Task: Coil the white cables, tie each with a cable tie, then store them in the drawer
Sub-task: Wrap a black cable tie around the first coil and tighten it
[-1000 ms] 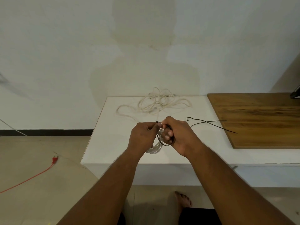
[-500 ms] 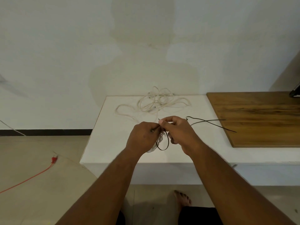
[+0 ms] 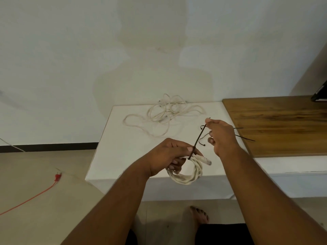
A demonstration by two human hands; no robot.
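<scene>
Coil: one white coil (image 3: 187, 177) is gripped in the left hand (image 3: 164, 156), at the table's (image 3: 123, 156) front edge.
Tie: the right hand (image 3: 221, 137) pinches the tail of the cable tie (image 3: 199, 137).
Left: the tangled cables (image 3: 168, 114) and spare ties (image 3: 247, 138) wait; I see no drawer.
Change: the hands have parted and the slack loop is now cinched.

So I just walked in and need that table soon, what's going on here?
A person is tying a coil of white cable. The left hand grips the coil over the front edge of the table; the right hand pinches the tail of a black tie looped round it, pulled taut. More white cables lie tangled at the back, with spare ties at the edge of the wooden board.
</scene>
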